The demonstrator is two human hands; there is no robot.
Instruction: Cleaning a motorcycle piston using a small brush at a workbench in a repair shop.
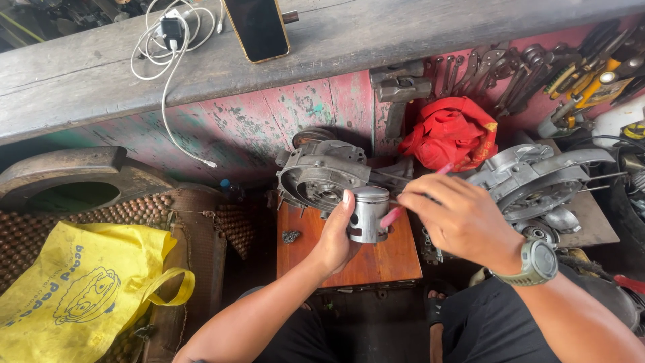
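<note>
Bare forearms; olive round-faced wristwatch on right wrist; black trousers.

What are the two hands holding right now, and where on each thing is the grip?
The left hand grips a metal piston around its side wall. The right hand pinches a thin pink tool along its upper shaft, with the lower end at the piston.

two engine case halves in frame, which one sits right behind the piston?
The darker crankcase half, left of the red rag. It stands directly behind the piston held in the left hand; the lighter half lies off beyond the right hand.
</note>
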